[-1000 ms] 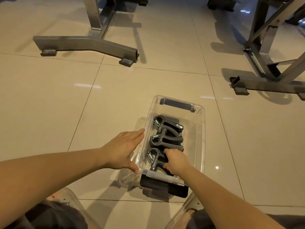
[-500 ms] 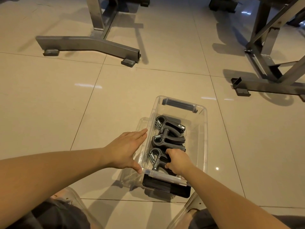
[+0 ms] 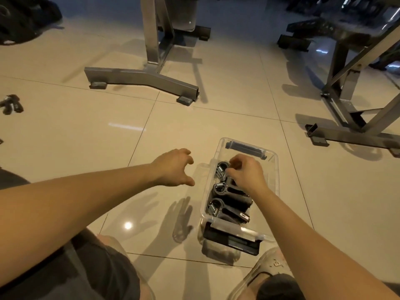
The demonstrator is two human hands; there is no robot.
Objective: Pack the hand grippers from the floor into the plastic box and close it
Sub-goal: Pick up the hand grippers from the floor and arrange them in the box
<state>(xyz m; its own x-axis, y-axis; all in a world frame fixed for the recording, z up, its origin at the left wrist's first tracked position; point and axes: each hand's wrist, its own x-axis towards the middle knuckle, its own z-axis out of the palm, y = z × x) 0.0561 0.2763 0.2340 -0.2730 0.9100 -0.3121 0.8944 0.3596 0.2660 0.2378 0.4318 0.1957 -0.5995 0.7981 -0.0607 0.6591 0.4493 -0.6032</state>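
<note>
Now that the right grip [image 3: 246, 172] has left the nearest one, it curls onto the rear gripper [image 3: 221, 169] and pinches it, prob. to seat it flat. Three hand grippers [image 3: 229, 198] lie in a row inside the plastic box [image 3: 274, 169]: dark matte handles, steel coil springs, clear glossy walls w/ black latches [image 3: 245, 148]. Left grip [image 3: 173, 167] has come off the box side and hovers beside it, fingers spread, holding nothing. On the shiny tile floor [image 3: 194, 122], far left, is a dark gripper-like item [image 3: 12, 103], so packing likely isn't done. Box not closed yet.
</note>
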